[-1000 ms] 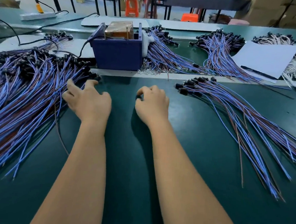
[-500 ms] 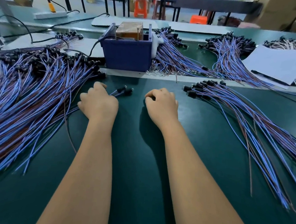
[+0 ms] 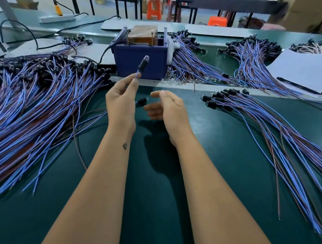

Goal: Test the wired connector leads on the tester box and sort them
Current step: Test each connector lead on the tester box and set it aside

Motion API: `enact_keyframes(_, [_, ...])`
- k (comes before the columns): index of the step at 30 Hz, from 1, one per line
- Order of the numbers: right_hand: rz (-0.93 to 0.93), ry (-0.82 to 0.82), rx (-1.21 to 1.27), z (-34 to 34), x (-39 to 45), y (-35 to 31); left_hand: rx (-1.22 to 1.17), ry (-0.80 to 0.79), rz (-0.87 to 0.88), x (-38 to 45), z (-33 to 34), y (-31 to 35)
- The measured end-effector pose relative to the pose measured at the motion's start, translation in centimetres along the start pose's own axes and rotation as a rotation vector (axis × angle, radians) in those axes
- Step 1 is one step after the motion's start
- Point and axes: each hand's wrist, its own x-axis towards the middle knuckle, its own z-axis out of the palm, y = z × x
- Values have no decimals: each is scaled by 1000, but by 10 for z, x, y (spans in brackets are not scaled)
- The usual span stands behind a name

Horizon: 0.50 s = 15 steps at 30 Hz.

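- The left hand (image 3: 121, 100) is pinching a lead (image 3: 142, 66) by its wires between thumb and fingertips, holding it raised above the mat (image 3: 151, 196).
- The lead's black connector end is pointing up and away, showing in front of the blue tester box (image 3: 141, 64); whether it is touching the box I cannot tell.
- The right hand (image 3: 168, 108) is hovering just beside the left one, fingers loosely spread and holding nothing.
- A second lead (image 3: 141, 101) is lying between the two hands, its black connector showing just right of the left palm; whether either hand is holding it I cannot tell.
- The tester box is standing at the far edge of the mat, with a brown block (image 3: 143, 34) sitting inside it and a black cable (image 3: 104, 54) running off to its left.
- A big pile of leads (image 3: 35, 99) is lying on the left of the mat, connectors pointing away, blue and brown wires fanning toward the near edge.
- A smaller, neater bunch (image 3: 269, 132) is lying on the right, well apart from the hands, connectors lined up near the far edge.
- More bunches (image 3: 193, 67) are lying behind the box on the far bench, beside a white sheet (image 3: 306, 72) with a pen (image 3: 294, 85) lying on it.
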Motion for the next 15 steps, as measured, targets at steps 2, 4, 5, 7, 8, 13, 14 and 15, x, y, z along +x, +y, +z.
enact_keyframes(2, [90,-94,159,2,1,-2,-95,-126,-3,-3,4,-1])
enact_keyframes(4, [161,-150,255,-1,3,-2,-79,-238,6,-7,6,-2])
enact_keyframes(5, [182,-171,292,-4,4,-2,-59,-276,6,-9,8,-2])
enact_keyframes(7, [206,-195,338,-9,5,-4,-85,-323,-5,-12,9,0])
enact_keyframes(8, [206,-191,351,-11,6,-4,-132,-341,-6,-13,9,1])
enact_keyframes(13, [108,-95,386,-14,7,-5,-262,-420,-43,-17,9,4])
enact_keyframes(14, [69,-61,382,-15,7,-3,-242,-431,-70,-18,9,4])
enact_keyframes(15, [34,-21,383,-15,7,-2,-205,-436,-107,-19,8,3])
